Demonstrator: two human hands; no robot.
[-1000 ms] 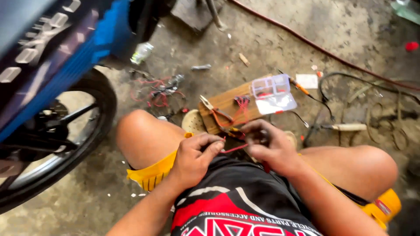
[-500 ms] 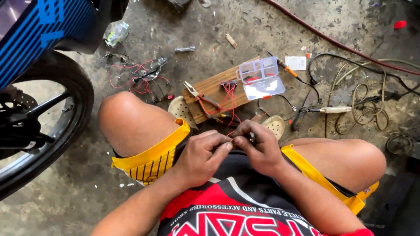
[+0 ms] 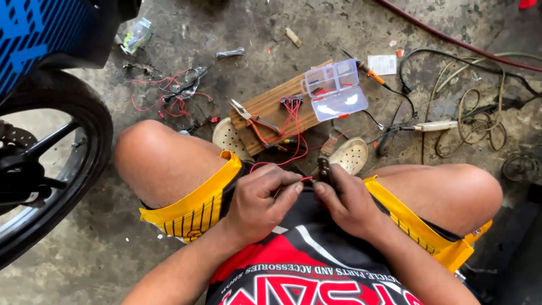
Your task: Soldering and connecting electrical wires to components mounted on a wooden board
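Both hands have drawn in against the lap: left hand [image 3: 262,197] pinches the red wire [image 3: 293,135], right hand [image 3: 347,200] clamps a dark connector [image 3: 323,168] (wooden board [image 3: 271,110] at 12 o'clock), ends now meeting.

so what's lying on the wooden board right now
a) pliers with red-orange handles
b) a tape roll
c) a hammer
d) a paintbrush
a: the pliers with red-orange handles lie on the left part of the wooden board, beside some red wires, with the clear plastic compartment box open at the board's right end.
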